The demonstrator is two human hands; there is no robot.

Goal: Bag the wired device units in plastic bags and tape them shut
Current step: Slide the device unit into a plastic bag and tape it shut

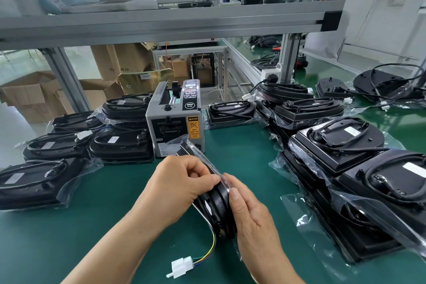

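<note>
Here we are at the centre of the view: the device unit [218,202] stands on edge on the green tabletop [110,193], wrapped in its plastic bag [205,159]. The left hand [182,182] comes in from 9 o'clock, its grip narrow, fingertips pinching the bag's folded film against the unit's top rim. The right hand [251,212] takes it from 5 o'clock, thumb laid along the rim and fingers curled round the back, a firm grip on the unit itself.

This looks like the fold-and-seal step. I can't tell whether a strip of tape is already under those fingertips; the film is too clear to say.

To do it well, keep the fold flat and tight on the rim, with no slack bunching under the left fingers, so tape can lie smooth. Watch the white connector [181,266] on its coloured wires at 7 o'clock of the unit: it seems to trail out on the tabletop, and I'd want it tucked inside before anything gets closed.

The tape dispenser [175,122] sits just beyond at 12 o'clock, close enough that one hand can reach it while the other holds the fold. Finished bagged units [119,145] lie at 9 o'clock, more stacked units [338,143] at 3 o'clock.
</note>
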